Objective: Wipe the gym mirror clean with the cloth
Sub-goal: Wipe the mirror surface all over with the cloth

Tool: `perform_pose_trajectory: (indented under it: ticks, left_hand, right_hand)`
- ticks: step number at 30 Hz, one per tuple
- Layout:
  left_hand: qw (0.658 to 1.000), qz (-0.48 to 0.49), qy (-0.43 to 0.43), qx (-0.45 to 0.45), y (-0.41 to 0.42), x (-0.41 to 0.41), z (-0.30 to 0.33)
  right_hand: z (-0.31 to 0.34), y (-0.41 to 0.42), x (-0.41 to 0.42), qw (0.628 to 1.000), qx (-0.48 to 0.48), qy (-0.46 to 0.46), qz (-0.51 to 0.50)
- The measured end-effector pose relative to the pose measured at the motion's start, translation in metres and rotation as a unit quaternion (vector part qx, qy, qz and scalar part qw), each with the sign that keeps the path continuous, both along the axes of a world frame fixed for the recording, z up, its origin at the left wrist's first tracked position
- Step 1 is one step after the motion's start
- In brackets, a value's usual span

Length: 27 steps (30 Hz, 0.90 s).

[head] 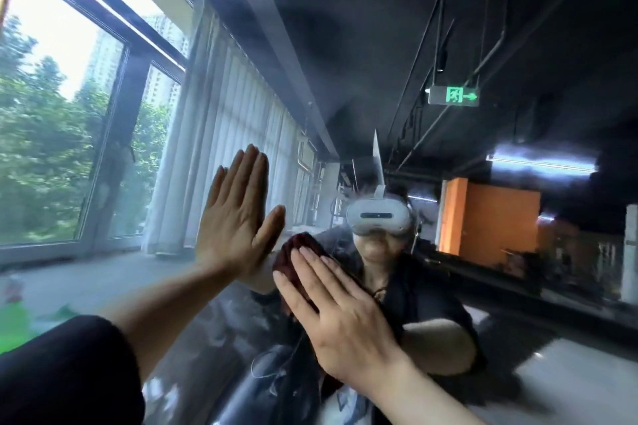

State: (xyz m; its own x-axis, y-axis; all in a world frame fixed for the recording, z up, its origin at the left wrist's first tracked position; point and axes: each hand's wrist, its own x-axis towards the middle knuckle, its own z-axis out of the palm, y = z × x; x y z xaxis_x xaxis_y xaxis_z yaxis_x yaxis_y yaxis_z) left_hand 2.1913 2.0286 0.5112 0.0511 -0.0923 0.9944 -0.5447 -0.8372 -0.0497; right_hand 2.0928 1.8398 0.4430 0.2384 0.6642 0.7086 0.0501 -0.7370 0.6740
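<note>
Two hands meet the gym mirror (pixel 448 28): the left hand (pixel 234 214) lies flat and bare on the glass, fingers straight and pointing up, while the right hand (pixel 338 314) presses the dark red cloth (pixel 297 248) against it with straight fingers. Cloth sits just right of and below the left hand, with smeared glass (pixel 241 331) lying lower left, so I judge the right hand wipes that way.

mirror (pixel 345 45): glossy glass, smeared | cloth (pixel 297 252): dark red matt fabric
</note>
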Motion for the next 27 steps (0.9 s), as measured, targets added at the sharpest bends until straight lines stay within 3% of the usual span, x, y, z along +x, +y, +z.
perform_pose_trajectory:
  ticks: [2,4,7,9,14,16,21,27]
  left_hand:
    - [1.000,-0.006,0.000,-0.008,-0.002,-0.001,-0.001]
    - [1.000,-0.010,0.001,-0.012,-0.001,-0.002,-0.002]
    - [1.000,-0.013,0.011,-0.014,-0.001,-0.004,-0.002]
    - [0.999,-0.025,0.016,-0.014,-0.001,-0.007,-0.001]
    - [0.999,-0.035,0.006,-0.015,0.000,-0.009,0.000]
    - [0.999,-0.031,0.005,-0.016,0.000,-0.008,0.001]
    - [1.000,-0.020,0.012,-0.014,0.000,-0.006,0.001]
    - [1.000,-0.024,0.002,-0.017,0.002,-0.003,0.000]
  right_hand:
    - [-0.002,-0.010,-0.006,0.999,0.043,-0.007,0.019]
    - [0.004,-0.017,-0.009,0.986,0.148,-0.056,0.048]
    - [0.034,-0.015,-0.011,0.932,0.331,-0.134,0.061]
    - [0.049,-0.002,-0.009,0.915,0.377,-0.139,0.043]
    - [0.024,0.019,0.006,0.985,0.159,-0.058,0.036]
    - [0.025,0.006,0.002,0.981,0.172,-0.074,0.040]
    - [0.040,0.010,0.004,0.939,0.313,-0.138,0.041]
    - [0.048,0.023,0.019,0.971,0.203,-0.096,0.077]
